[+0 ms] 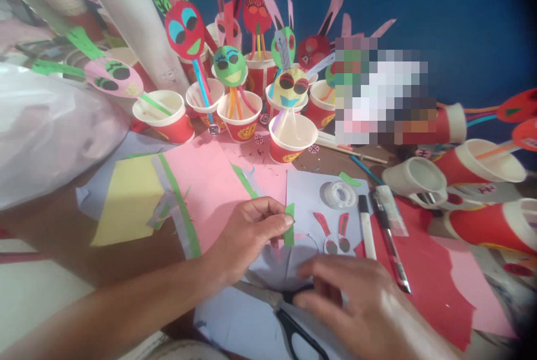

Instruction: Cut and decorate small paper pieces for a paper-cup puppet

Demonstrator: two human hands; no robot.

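My left hand (255,226) is closed in a pinch at a narrow green paper strip (290,234), over the blue-grey paper. My right hand (348,293) hangs just over the black-handled scissors (289,326), thumb and fingers apart and partly curled. It hides part of one handle loop, and whether it touches it I cannot tell. The scissor blades point left on the blue-grey sheet (235,321). Beyond my right hand lie two red-and-black paper ears (343,224) and paper eyes (331,246). A roll of clear tape (340,195) sits behind them.
Red-and-white paper cups (292,139) with paper faces on straws stand along the back. More cups (482,226) lie tipped at the right, near a white mug (415,181). A marker (367,231), a pen (390,242) and red paper (432,276) lie right. Pink paper (201,181) lies left.
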